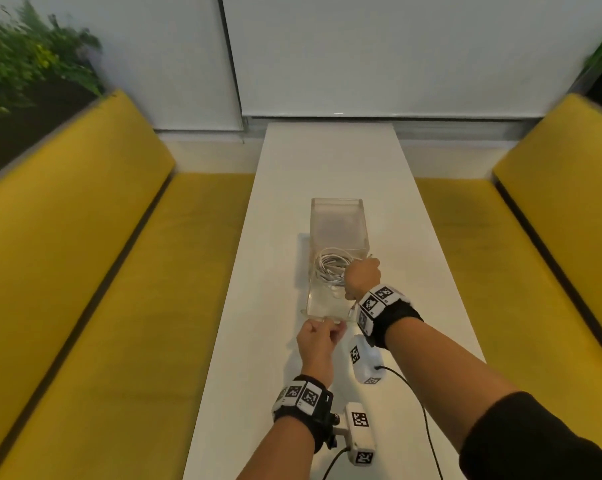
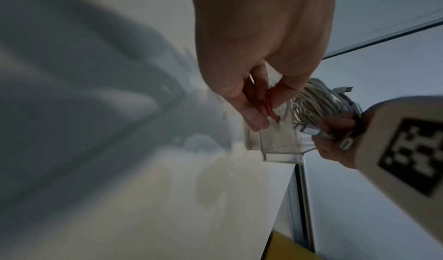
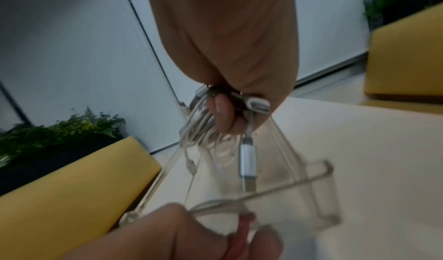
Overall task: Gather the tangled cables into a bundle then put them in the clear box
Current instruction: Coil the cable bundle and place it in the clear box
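Note:
A clear box (image 1: 339, 230) stands open-topped in the middle of the white table (image 1: 330, 161). My right hand (image 1: 360, 270) grips a coiled bundle of white cables (image 1: 329, 268) and holds it in the box's opening, at the near right side. In the right wrist view, fingers (image 3: 223, 114) curl round the cables (image 3: 199, 133), and a silver plug (image 3: 248, 159) dangles down into the box (image 3: 309, 184). My left hand (image 1: 330, 329) pinches the box's near wall at its rim. The left wrist view shows that hand (image 2: 264, 110) pinching the box wall (image 2: 280, 146), with the cables (image 2: 316, 101) just beyond.
The table is long and narrow. Yellow benches (image 1: 85, 271) (image 1: 535, 265) run along both sides. Plants (image 1: 26, 60) sit behind the left bench. Black leads (image 1: 421, 403) trail from the wrist cameras over the table's near end. White blinds close off the far end.

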Tool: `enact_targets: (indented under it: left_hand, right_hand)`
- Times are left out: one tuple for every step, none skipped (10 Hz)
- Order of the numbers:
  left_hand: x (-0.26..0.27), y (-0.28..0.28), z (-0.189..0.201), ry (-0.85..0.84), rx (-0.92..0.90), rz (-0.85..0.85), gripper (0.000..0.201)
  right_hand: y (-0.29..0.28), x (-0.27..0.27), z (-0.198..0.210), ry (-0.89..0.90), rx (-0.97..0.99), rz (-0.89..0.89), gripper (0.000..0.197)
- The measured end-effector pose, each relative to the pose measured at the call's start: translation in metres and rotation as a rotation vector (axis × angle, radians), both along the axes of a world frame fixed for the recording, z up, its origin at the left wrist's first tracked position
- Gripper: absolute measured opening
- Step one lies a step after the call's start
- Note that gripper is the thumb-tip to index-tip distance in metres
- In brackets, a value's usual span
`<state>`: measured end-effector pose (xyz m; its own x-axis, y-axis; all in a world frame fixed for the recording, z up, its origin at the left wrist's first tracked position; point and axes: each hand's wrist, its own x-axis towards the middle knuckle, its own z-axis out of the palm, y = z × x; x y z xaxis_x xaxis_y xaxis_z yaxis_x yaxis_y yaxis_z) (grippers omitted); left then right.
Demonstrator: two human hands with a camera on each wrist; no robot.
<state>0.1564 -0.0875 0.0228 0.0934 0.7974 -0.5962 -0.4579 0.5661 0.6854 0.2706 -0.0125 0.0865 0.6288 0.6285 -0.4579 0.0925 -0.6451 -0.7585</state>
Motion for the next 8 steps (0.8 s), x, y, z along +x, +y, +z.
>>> enact_targets:
  left_hand:
    - [-0.001, 0.004, 0.003, 0.009, 0.021, 0.0, 0.021]
    - [-0.001, 0.006, 0.003, 0.023, 0.026, -0.005, 0.023]
    - [0.0, 0.009, 0.003, 0.0, 0.028, -0.007, 0.021]
    - [0.004, 0.01, 0.006, -0.027, 0.036, 0.01, 0.022]
    - [0.011, 0.011, 0.01, -0.009, 0.043, 0.003, 0.024]
    - [0.016, 0.013, 0.012, 0.071, 0.05, -0.019, 0.024]
    - [0.018, 0.018, 0.013, 0.164, 0.053, -0.03, 0.03]
    - [0.02, 0.02, 0.015, 0.227, 0.062, -0.04, 0.031]
  right_hand:
    - [0.003, -0.01, 0.01, -0.006, 0.102, -0.137, 0.048]
    - [0.001, -0.015, 0.012, -0.126, 0.14, -0.139, 0.052]
    - [-0.006, -0.011, 0.01, -0.315, 0.1, 0.108, 0.046]
    - [-0.011, -0.006, 0.016, -0.44, -0.016, 0.298, 0.033]
    - [-0.014, -0.004, 0.026, -0.56, -0.115, 0.438, 0.032]
    - [-0.016, -0.009, 0.023, -0.648, -0.123, 0.589, 0.032]
    - [-0.017, -0.018, 0.013, -0.696, -0.18, 0.673, 0.053]
    - [-0.021, -0.025, 0.006, -0.695, -0.17, 0.591, 0.074]
